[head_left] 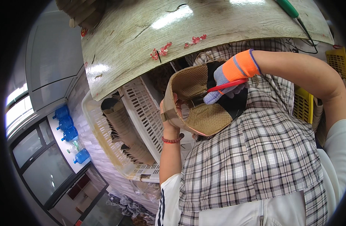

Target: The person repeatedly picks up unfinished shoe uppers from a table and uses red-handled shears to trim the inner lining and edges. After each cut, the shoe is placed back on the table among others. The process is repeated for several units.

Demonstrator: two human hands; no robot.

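Orange-and-grey knit covers the right grip [223, 76], its fingers curled around a red-handled tool [228, 86] at the hollow of a tan mesh piece [210, 119]. The bare left grip [170, 127] (a beaded bracelet [173, 140] circles its wrist) clasps the piece's left side, over a plaid apron [233, 158]. At left, a pale crate [96, 126] holds stacked tan pieces [122, 122]; ahead spreads a wood-patterned surface [131, 49].

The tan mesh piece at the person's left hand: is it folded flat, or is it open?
Open: the tan mesh piece curves around a hollow, and its inner walls stand apart.
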